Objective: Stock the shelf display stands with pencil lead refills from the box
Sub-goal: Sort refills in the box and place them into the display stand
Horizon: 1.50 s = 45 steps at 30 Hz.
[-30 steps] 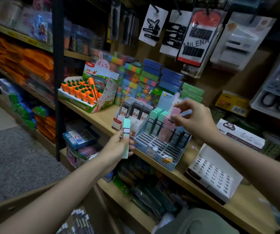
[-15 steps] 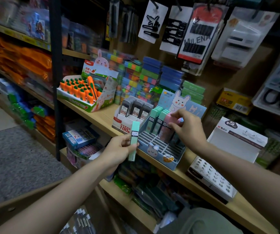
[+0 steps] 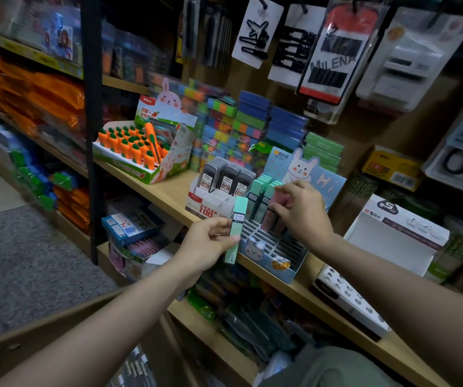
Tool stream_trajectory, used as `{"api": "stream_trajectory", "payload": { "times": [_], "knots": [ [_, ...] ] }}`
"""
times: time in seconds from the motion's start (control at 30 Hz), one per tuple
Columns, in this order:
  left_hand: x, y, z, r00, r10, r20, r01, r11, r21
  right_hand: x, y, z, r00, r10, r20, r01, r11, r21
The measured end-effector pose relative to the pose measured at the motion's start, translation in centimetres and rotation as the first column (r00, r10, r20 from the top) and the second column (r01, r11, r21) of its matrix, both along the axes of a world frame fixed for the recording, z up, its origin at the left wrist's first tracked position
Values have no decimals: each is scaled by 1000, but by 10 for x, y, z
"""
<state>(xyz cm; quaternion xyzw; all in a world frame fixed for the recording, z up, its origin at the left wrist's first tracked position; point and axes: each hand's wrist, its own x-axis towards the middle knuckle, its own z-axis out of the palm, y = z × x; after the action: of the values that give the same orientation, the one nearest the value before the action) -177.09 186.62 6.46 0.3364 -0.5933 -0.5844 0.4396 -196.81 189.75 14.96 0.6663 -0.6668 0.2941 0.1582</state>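
The blue rabbit display stand (image 3: 272,255) sits on the wooden shelf (image 3: 168,195). The right hand (image 3: 304,212) pinches pink refills (image 3: 279,201) in a slot. The left hand (image 3: 208,243) holds a mint lead refill case (image 3: 235,229), upright, just left of the stand and nearer its empty front slots

Bare forearms, no sleeves

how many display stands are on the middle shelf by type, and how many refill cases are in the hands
Carrot stand: 1
Black-refill stand: 1
Blue bunny stand: 1
White stand with round holes: 1
Green refill case held by the left hand: 1
Pink refill case gripped by the right hand: 1
Total: 4 stands, 2 cases in hand
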Motion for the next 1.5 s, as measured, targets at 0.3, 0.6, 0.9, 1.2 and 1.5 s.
{"api": "stream_trajectory", "payload": {
  "times": [0.3, 0.6, 0.9, 1.2, 1.5],
  "knots": [
    [-8, 12, 3, 998, -62, -19, 60, 993, -102, 31, 33, 14, 901, 194, 388, -282, 941, 186],
    [-8, 22, 5, 903, 227, 366, 31, 813, -581, 8, 36, 48, 948, 97, 303, -120, 991, 57],
    [0, 14, -22, 670, 301, 679, 314, 714, -626, 14, -2, 43, 990, 127, 53, -128, 992, 15],
    [6, 8, -28, 651, 314, 691, 303, 727, -616, 15, -23, 27, 993, 61, -103, -57, 998, 42],
    [5, 10, -29, 655, 310, 689, 308, 723, -618, 9, -20, 23, 999, 35, -35, -34, 999, 18]
  ]
}}
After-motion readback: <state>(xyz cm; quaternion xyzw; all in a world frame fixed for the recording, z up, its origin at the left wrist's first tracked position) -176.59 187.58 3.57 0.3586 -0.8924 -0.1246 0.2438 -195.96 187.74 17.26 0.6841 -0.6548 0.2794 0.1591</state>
